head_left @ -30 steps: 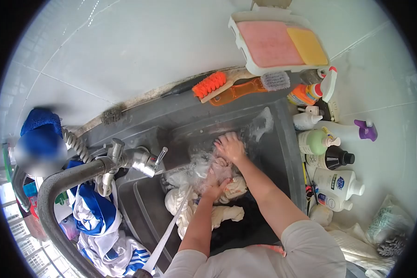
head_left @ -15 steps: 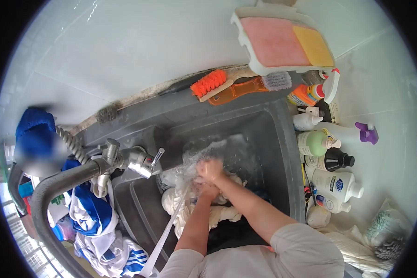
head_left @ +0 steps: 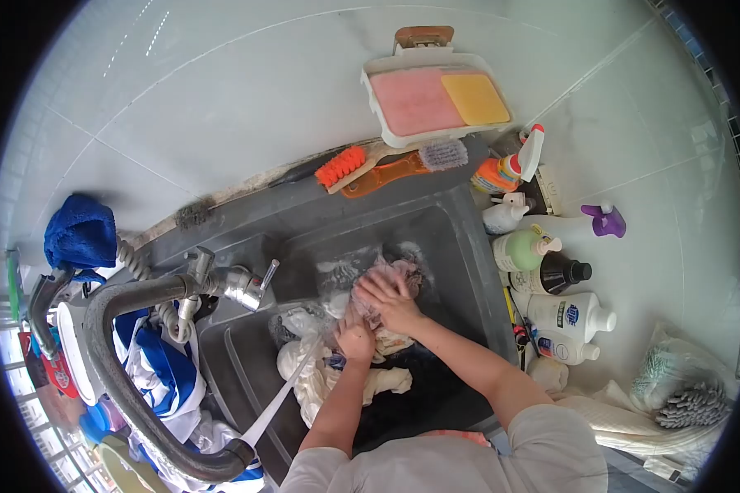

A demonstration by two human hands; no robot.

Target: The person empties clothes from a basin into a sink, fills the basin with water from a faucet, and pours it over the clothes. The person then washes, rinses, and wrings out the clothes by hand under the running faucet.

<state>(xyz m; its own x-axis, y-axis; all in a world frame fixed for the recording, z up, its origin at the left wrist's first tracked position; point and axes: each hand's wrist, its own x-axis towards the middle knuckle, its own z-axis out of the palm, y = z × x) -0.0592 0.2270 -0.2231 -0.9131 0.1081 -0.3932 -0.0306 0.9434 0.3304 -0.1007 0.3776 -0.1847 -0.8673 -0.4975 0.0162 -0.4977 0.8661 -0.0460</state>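
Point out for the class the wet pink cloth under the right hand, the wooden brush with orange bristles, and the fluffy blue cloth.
Wet pink cloth (head_left: 400, 269): head view, on its exposed upper part.
Wooden brush with orange bristles (head_left: 343, 167): head view, on the bristles.
Fluffy blue cloth (head_left: 80, 232): head view, on its middle.

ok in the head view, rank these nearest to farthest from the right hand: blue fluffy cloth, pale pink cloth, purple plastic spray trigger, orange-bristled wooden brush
1. Pale pink cloth: touching, under the right hand
2. Orange-bristled wooden brush: ahead, slightly left
3. Purple plastic spray trigger: off to the right
4. Blue fluffy cloth: far left
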